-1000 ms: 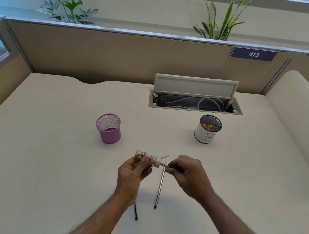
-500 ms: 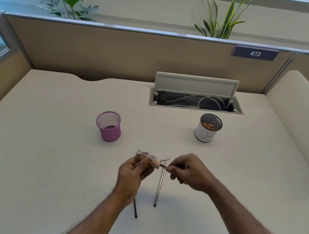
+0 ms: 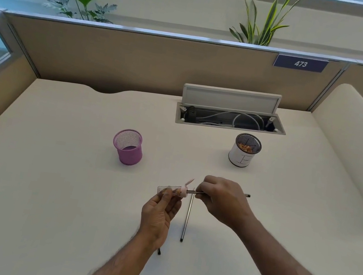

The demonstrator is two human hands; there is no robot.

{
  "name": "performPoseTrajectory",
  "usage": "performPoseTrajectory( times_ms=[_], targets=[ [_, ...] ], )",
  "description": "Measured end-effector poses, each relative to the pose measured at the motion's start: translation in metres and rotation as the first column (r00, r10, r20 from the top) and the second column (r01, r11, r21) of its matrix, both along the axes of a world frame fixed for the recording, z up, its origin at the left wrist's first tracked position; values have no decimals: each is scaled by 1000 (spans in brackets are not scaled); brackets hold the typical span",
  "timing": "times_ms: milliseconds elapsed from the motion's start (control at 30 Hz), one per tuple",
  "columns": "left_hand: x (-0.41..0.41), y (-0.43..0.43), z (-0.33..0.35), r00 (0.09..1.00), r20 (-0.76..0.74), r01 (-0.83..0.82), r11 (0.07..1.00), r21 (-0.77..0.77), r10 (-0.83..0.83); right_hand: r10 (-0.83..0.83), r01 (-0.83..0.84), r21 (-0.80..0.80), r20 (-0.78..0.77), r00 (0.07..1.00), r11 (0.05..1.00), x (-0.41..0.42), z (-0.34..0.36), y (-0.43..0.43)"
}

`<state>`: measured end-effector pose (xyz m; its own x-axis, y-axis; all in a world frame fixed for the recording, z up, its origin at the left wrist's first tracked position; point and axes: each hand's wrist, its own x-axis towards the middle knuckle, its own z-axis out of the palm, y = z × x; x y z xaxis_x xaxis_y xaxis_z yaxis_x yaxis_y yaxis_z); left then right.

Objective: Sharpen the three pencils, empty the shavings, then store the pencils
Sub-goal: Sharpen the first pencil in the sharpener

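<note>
My left hand (image 3: 159, 215) grips a clear tube sharpener (image 3: 168, 190) with a pink head, held level above the desk. My right hand (image 3: 222, 202) pinches a dark pencil (image 3: 246, 195) whose tip sits in the sharpener's pink end; its back end pokes out to the right of the hand. A second pencil (image 3: 186, 220) lies on the desk just below the hands. A third pencil (image 3: 159, 251) is mostly hidden under my left wrist, only its near end showing.
A purple mesh cup (image 3: 128, 146) stands at the left centre. A white cup (image 3: 244, 150) with shavings inside stands to the right. Behind them is an open cable hatch (image 3: 229, 119) in the desk (image 3: 47, 187). Partition walls ring the desk.
My right hand has turned on the pencil, and the pencil's back end now shows to its right. The sharpener and my left hand stay almost where they were.
</note>
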<state>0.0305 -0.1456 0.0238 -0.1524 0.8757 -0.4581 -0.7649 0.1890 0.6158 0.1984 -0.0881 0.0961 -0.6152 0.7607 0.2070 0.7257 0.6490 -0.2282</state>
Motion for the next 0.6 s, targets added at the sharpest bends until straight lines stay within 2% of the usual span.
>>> performPoseTrajectory(
  times_ms=[100, 600],
  targets=[
    [3, -1, -2, 1000, 20, -15, 1000, -15, 15, 18, -19, 3, 15, 1000, 1000, 0, 2, 1],
    [1, 1, -2, 1000, -30, 9, 999, 43, -7, -24, 7, -241, -67, 997, 971, 1, 5, 8]
  ],
)
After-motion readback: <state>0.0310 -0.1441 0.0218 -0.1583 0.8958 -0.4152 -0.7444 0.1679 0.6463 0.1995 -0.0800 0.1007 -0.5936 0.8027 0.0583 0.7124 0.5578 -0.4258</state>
